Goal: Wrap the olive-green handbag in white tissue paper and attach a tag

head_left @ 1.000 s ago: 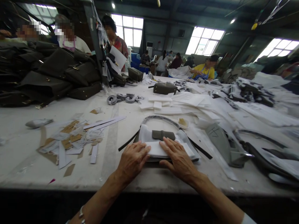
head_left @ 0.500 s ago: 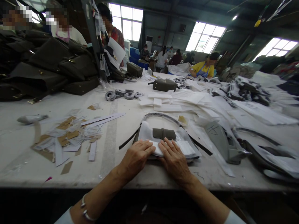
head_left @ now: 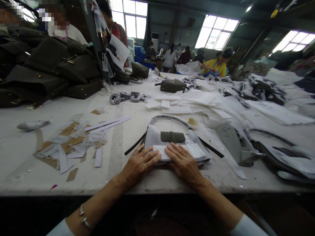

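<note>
A dark olive handbag lies flat before me, its front flap (head_left: 172,137) showing between sheets of white wrapping (head_left: 152,136). Its wrapped handle (head_left: 169,117) arches away from me, and dark strap ends stick out on both sides. A folded white foam sheet (head_left: 197,152) covers the near part of the bag. My left hand (head_left: 141,162) rests on the bag's left near edge, fingers stretched and spread. My right hand (head_left: 182,162) lies flat on the foam sheet, fingers extended. Both hands press from above and grip nothing.
Paper and card scraps (head_left: 71,144) litter the left side. Dark bags (head_left: 49,65) are heaped at the back left. White foam sheets (head_left: 182,105) lie beyond the handle. A grey template (head_left: 227,141) and another wrapped bag (head_left: 283,157) sit on the right. Several people work farther back.
My left hand has slid left and outward, baring more of the white foam sheet. My right hand has barely shifted on the sheet. The view has tilted slightly.
</note>
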Demonstrator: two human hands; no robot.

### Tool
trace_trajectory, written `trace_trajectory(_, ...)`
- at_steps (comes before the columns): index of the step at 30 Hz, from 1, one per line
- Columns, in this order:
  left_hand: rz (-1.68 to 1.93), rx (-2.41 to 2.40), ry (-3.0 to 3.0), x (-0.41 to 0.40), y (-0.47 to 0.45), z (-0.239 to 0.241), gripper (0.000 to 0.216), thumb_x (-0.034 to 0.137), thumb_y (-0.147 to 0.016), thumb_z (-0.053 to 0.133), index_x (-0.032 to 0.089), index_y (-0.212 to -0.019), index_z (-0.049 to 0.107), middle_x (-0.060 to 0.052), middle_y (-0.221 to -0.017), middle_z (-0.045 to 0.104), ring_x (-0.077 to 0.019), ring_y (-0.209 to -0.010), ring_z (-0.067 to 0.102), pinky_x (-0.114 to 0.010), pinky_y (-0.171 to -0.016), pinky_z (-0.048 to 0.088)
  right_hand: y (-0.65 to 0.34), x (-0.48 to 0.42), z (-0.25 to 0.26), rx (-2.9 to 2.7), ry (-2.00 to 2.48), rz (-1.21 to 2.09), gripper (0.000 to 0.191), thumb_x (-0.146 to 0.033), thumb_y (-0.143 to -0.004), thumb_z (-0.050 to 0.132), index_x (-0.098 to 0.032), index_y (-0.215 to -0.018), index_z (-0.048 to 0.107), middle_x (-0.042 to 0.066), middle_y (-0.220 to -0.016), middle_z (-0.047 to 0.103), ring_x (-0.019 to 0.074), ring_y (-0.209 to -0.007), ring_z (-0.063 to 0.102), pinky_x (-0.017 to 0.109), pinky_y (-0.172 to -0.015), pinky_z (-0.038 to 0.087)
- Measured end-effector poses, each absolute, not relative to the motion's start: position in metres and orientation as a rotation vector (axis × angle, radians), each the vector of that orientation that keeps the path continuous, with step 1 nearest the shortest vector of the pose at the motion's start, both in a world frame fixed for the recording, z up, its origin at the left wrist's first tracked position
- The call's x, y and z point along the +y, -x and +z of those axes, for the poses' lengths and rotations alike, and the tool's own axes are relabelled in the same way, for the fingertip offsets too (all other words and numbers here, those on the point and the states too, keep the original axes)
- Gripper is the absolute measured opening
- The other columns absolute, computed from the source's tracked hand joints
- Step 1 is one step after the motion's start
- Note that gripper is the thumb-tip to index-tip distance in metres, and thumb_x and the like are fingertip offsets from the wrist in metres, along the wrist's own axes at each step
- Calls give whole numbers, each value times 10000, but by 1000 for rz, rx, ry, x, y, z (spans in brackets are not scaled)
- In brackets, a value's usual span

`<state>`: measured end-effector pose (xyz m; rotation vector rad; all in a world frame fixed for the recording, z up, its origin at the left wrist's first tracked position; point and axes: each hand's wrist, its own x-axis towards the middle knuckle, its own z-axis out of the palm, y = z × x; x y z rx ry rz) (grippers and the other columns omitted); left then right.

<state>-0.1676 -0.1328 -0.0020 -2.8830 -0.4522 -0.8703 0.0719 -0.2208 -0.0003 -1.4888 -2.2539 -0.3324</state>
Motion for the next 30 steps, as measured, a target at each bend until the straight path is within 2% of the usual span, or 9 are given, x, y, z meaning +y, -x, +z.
trace_trajectory(4,-1009,-442,2877,-126,163,-5,307,203,-976,487,243,-1267,574,-36,-1185,694,-184,-1104,629,-379,-986,457,-72,-220,6,-2273,1505,-286,538,-304,-893,639,-186,-1395,483,113,-1424,528,290,-1357,436,509,-1108,396)
trace_trajectory(8,-1157,-520,2860,-125,156,-12,285,174,-978,475,246,-1218,610,-33,-1145,707,-156,-1008,649,-314,-859,491,-66,-220,8,-2258,1545,-304,460,-213,-900,611,-205,-1352,530,82,-1379,576,286,-1327,471,490,-1105,389)
trace_trajectory(12,-1151,-530,2780,-129,155,-16,271,167,-977,466,231,-1182,630,-35,-1142,704,-162,-1030,635,-320,-870,493,-58,-221,1,-2145,1564,-389,375,-187,-933,548,-212,-1306,570,64,-1337,613,279,-1321,475,477,-1115,334)
trace_trajectory(17,-847,-521,2636,-144,162,-6,360,152,-985,383,205,-1286,574,-63,-1275,642,-247,-1221,545,-476,-1068,393,-54,-223,-6,-2093,1538,-435,345,-198,-954,518,-215,-1292,584,59,-1332,618,255,-1318,472,434,-1094,326)
trace_trajectory(21,-665,-487,2528,-151,161,4,372,109,-952,397,145,-1283,562,-89,-1319,607,-285,-1185,561,-453,-1001,440,-52,-223,-9,-2050,1558,-459,346,-198,-963,501,-216,-1301,574,55,-1346,608,256,-1313,467,433,-1088,321)
trace_trajectory(26,-556,-375,2509,-141,158,7,364,67,-923,418,89,-1267,538,-130,-1233,642,-261,-1034,629,-397,-845,513,-47,-224,-9,-2075,1638,-431,418,-181,-926,541,-191,-1344,526,78,-1381,574,280,-1346,424,464,-1100,311)
trace_trajectory(30,-588,-303,2567,-129,157,13,354,87,-935,422,79,-1280,501,-139,-1197,652,-217,-949,651,-341,-763,526,-40,-226,-2,-2085,1657,-392,634,-325,-851,668,-155,-1415,433,136,-1435,509,329,-1349,406,512,-1113,288)
